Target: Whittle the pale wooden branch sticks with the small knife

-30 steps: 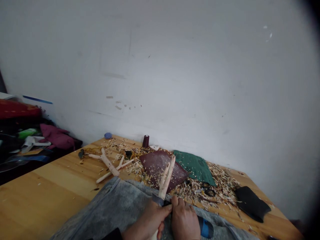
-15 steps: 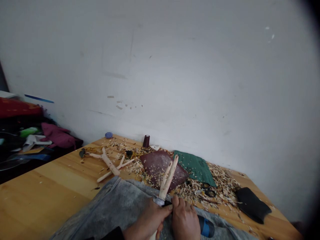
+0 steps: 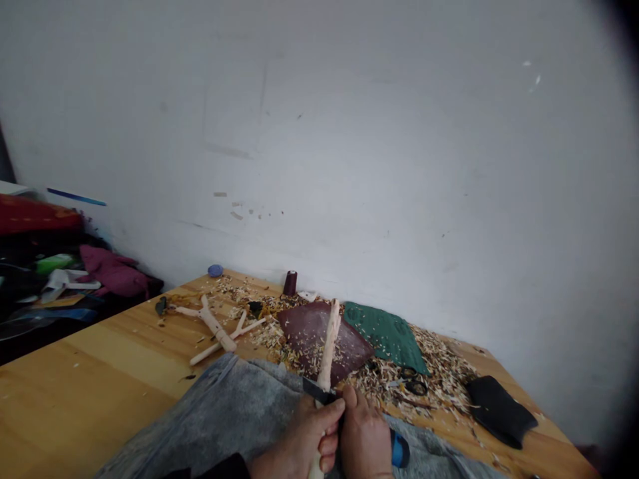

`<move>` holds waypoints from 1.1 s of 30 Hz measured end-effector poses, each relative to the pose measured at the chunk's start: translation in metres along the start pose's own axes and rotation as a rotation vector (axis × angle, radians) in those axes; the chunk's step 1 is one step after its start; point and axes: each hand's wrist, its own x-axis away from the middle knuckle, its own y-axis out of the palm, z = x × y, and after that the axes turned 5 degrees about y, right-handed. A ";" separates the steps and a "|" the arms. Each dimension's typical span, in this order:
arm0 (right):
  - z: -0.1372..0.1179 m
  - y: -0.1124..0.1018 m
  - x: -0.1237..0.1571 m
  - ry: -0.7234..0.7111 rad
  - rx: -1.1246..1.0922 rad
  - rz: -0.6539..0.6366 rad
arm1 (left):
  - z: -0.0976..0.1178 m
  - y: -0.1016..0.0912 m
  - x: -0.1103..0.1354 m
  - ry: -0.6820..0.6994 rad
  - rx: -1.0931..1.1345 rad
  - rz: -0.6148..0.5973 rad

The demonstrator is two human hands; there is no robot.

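My left hand (image 3: 304, 442) is closed round the lower part of a pale peeled wooden stick (image 3: 329, 342) that points up and away from me. My right hand (image 3: 366, 442) grips a knife with a blue and black handle (image 3: 399, 452). The dark blade (image 3: 315, 391) lies across the stick just above my left thumb. Both hands touch each other over a grey felt cloth (image 3: 234, 412) at the bottom of the view.
A wooden table (image 3: 90, 392) carries wood shavings (image 3: 439, 366), a maroon sheet (image 3: 312, 329), a green sheet (image 3: 384, 332), a forked peeled branch (image 3: 214, 329), scissors (image 3: 414, 384), a black pouch (image 3: 502, 411), a dark thread spool (image 3: 290, 283). Clutter (image 3: 54, 273) lies left, a white wall behind.
The stick has turned in my left hand: its two prongs now line up and look like one. The blade shifted slightly along it. The view dipped a little.
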 end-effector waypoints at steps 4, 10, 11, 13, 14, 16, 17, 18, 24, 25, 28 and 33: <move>0.017 -0.011 -0.011 0.166 -0.160 -0.014 | -0.003 -0.002 0.006 0.019 -0.005 -0.098; 0.033 -0.008 -0.009 -0.011 -0.296 0.140 | -0.001 -0.006 0.005 0.049 -0.127 0.011; 0.033 -0.007 -0.007 -0.058 -0.305 0.149 | 0.001 -0.006 0.005 0.054 -0.135 0.031; 0.030 -0.006 -0.004 -0.134 -0.302 0.142 | 0.004 -0.007 0.004 0.053 -0.151 0.055; 0.029 -0.006 -0.004 -0.165 -0.292 0.133 | 0.005 -0.007 0.004 0.051 -0.163 0.064; 0.026 -0.007 -0.003 -0.207 -0.263 0.122 | 0.004 -0.009 0.003 0.047 -0.197 0.077; 0.025 -0.007 -0.003 -0.226 -0.249 0.118 | 0.003 -0.009 0.002 0.043 -0.213 0.082; 0.025 -0.007 -0.003 -0.242 -0.234 0.116 | 0.002 -0.010 0.001 0.043 -0.228 0.085; 0.025 -0.012 -0.002 -0.249 -0.152 0.075 | -0.003 -0.012 0.000 0.034 -0.325 0.011; 0.024 -0.012 -0.002 -0.242 -0.146 0.064 | -0.003 -0.013 0.000 0.039 -0.348 -0.008; 0.024 -0.015 -0.001 -0.230 -0.131 0.034 | -0.004 -0.015 0.001 0.045 -0.426 -0.043; 0.023 -0.021 -0.003 -0.221 -0.109 -0.011 | -0.004 -0.019 0.002 0.077 -0.500 -0.048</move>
